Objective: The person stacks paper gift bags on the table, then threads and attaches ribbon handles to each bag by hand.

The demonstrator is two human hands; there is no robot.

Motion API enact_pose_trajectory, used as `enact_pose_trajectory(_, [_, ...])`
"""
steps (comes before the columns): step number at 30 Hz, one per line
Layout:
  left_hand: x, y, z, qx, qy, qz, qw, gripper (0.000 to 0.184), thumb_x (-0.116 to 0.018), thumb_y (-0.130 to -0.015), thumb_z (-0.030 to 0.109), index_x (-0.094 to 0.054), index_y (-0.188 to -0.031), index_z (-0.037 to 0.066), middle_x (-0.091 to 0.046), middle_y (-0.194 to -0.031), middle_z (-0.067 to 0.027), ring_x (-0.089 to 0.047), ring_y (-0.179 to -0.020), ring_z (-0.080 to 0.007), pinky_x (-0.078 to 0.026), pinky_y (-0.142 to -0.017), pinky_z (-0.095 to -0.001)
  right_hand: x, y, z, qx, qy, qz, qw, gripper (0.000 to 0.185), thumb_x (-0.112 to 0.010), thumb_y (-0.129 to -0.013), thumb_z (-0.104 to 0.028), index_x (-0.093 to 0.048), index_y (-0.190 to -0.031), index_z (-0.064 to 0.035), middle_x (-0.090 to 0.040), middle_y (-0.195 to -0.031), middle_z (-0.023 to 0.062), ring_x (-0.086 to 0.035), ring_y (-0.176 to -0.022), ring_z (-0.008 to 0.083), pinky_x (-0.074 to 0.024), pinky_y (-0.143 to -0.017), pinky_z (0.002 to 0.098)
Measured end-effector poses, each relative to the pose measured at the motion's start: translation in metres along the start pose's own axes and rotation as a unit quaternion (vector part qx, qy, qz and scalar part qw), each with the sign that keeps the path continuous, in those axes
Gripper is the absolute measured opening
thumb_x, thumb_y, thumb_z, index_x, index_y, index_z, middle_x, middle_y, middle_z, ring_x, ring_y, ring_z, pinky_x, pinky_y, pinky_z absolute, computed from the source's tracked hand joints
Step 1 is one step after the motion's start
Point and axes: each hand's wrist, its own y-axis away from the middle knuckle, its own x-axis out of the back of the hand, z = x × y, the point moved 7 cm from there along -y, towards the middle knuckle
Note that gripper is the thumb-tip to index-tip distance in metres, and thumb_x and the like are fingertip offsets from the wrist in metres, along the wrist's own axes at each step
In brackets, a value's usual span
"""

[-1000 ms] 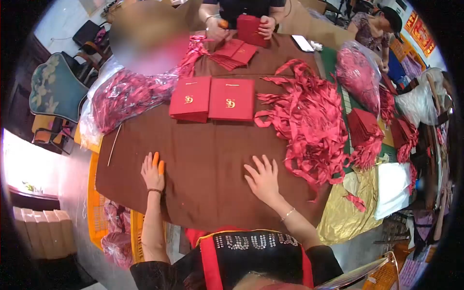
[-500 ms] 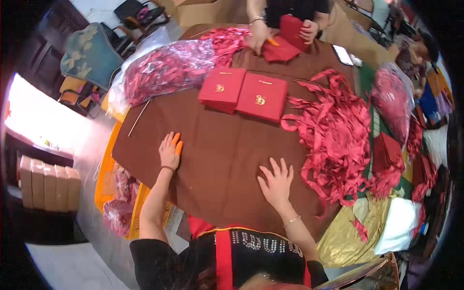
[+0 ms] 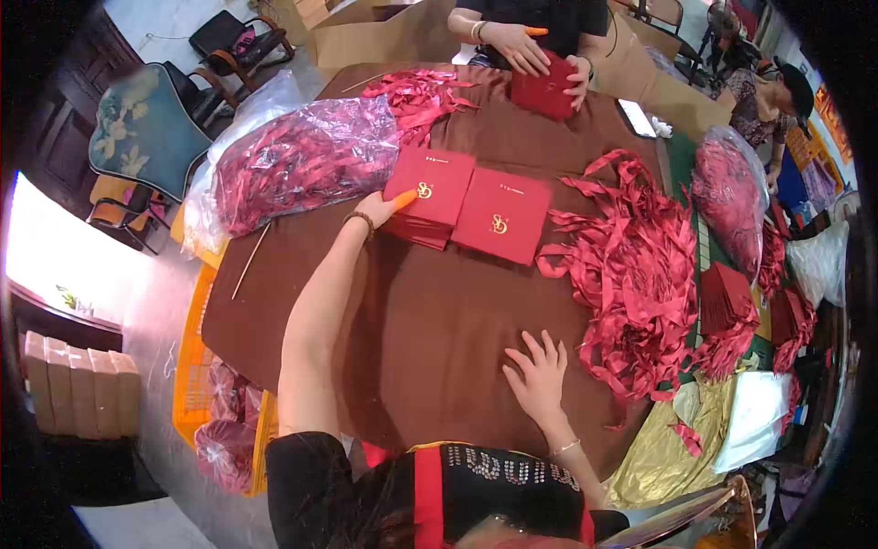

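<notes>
My left hand (image 3: 382,208), with orange finger covers, touches the left edge of the left stack of red cards (image 3: 428,188). Its fingers are partly hidden, and whether it grips a card is unclear. A second red stack with a gold logo (image 3: 502,216) lies right beside the first. My right hand (image 3: 538,373) rests on the brown cloth (image 3: 448,339) with its fingers spread and nothing in them. To the right of that hand is a heap of red ribbons (image 3: 636,274).
Across the table a co-worker's hands hold a red card bundle (image 3: 544,89). A plastic bag of ribbons (image 3: 306,156) lies at the left, near a thin stick (image 3: 250,262). A phone (image 3: 637,118) sits at the far right. Another person sits beyond.
My left hand has moved forward from the cloth to the left card stack. My right hand stays flat on the cloth. The co-worker's hands have come together around the red bundle.
</notes>
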Motion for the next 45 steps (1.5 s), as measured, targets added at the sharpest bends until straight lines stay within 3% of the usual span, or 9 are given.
enact_pose_trajectory(4, [0.009,0.005,0.017,0.034,-0.143,-0.047,0.988,0.075,-0.069,-0.065,0.052,-0.057,-0.107,-0.008,-0.059,-0.105,-0.0267,-0.056,-0.104,-0.0334,-0.044,-0.087,-0.0361,-0.005,-0.001,0.001,-0.007,0.013,-0.005,1.000,0.026,-0.064,-0.076,-0.026,-0.062,-0.101,-0.0176,-0.046,-0.125,0.0055,-0.033,-0.122,0.0318,-0.0203,-0.102,0.0531])
enact_pose_trajectory(12, [0.007,0.015,0.024,0.115,-0.151,-0.053,0.980,0.061,-0.065,-0.071,0.032,-0.051,-0.112,-0.011,-0.055,-0.113,-0.0252,-0.052,-0.110,-0.0330,-0.042,-0.091,-0.0367,-0.003,-0.016,0.018,-0.079,-0.171,-0.036,0.982,0.028,-0.064,-0.078,-0.023,-0.061,-0.104,-0.0120,-0.046,-0.125,0.0101,-0.038,-0.120,0.0303,-0.0275,-0.101,0.0445])
enact_pose_trajectory(22, [0.005,-0.006,-0.002,-0.018,0.021,0.010,1.000,0.040,-0.074,-0.067,0.015,-0.061,-0.096,-0.008,-0.064,-0.090,-0.0114,-0.061,-0.077,-0.0181,-0.047,-0.068,-0.0297,-0.061,-0.163,0.041,-0.252,-0.603,-0.097,0.751,0.036,-0.054,-0.088,-0.021,-0.047,-0.121,-0.0094,-0.056,-0.112,0.0044,-0.054,-0.097,0.0134,-0.0435,-0.077,0.0277])
enact_pose_trajectory(25, [-0.010,-0.026,-0.031,0.017,0.336,-0.047,0.940,0.037,-0.076,-0.064,0.007,-0.062,-0.095,-0.007,-0.065,-0.088,-0.0102,-0.062,-0.077,-0.0190,-0.049,-0.071,-0.0296,-0.067,-0.170,0.054,-0.277,-0.627,-0.042,0.727,0.031,-0.051,-0.089,-0.021,-0.049,-0.118,-0.0098,-0.062,-0.103,0.0029,-0.060,-0.083,0.0123,-0.0440,-0.067,0.0238])
enact_pose_trajectory(29, [0.045,0.029,0.041,-0.104,0.114,0.093,0.984,0.066,-0.076,-0.060,0.006,-0.045,-0.117,-0.005,-0.059,-0.105,-0.0172,-0.057,-0.096,-0.0211,-0.046,-0.081,-0.0334,-0.049,-0.171,0.051,-0.292,-0.593,-0.066,0.748,0.036,-0.052,-0.088,-0.021,-0.045,-0.122,-0.0093,-0.060,-0.107,0.0037,-0.060,-0.080,0.0122,-0.0444,-0.063,0.0224])
enact_pose_trajectory(35, [0.081,0.158,0.135,-0.145,-0.324,0.046,0.934,0.070,-0.074,-0.059,0.008,-0.044,-0.122,0.009,-0.061,-0.100,-0.0172,-0.060,-0.091,-0.0311,-0.048,-0.078,-0.0380,-0.034,-0.169,0.037,-0.286,-0.619,-0.099,0.725,0.062,-0.057,-0.086,-0.019,-0.024,-0.138,-0.0106,-0.045,-0.128,0.0075,-0.060,-0.084,0.0152,-0.0477,-0.068,0.0269])
enact_pose_trajectory(37, [0.056,0.187,0.130,-0.239,-0.420,-0.062,0.873,0.070,-0.071,-0.062,0.012,-0.042,-0.125,0.013,-0.059,-0.100,-0.0193,-0.057,-0.093,-0.0353,-0.047,-0.077,-0.0413,-0.015,-0.168,0.002,-0.121,-0.563,-0.125,0.808,0.075,-0.065,-0.080,-0.017,-0.020,-0.140,-0.0112,-0.038,-0.133,0.0098,-0.056,-0.099,0.0200,-0.0465,-0.081,0.0326])
enact_pose_trajectory(39, [0.051,0.204,0.112,-0.245,-0.355,-0.059,0.900,0.070,-0.071,-0.063,0.012,-0.041,-0.126,0.012,-0.060,-0.099,-0.0186,-0.057,-0.092,-0.0347,-0.047,-0.077,-0.0411,-0.014,-0.158,-0.038,0.013,-0.458,-0.161,0.874,0.102,-0.078,-0.066,-0.021,-0.012,-0.141,-0.0067,-0.023,-0.142,0.0155,-0.029,-0.129,0.0278,-0.0276,-0.104,0.0392])
enact_pose_trajectory(45, [0.050,0.222,0.106,-0.247,-0.306,-0.061,0.917,0.076,-0.075,-0.061,0.021,-0.040,-0.128,0.011,-0.060,-0.098,-0.0177,-0.056,-0.093,-0.0352,-0.045,-0.082,-0.0395,-0.056,-0.183,-0.099,0.065,-0.554,-0.114,0.822,0.100,-0.079,-0.062,-0.008,-0.017,-0.140,-0.0065,-0.034,-0.137,0.0131,-0.034,-0.125,0.0220,-0.0315,-0.102,0.0324])
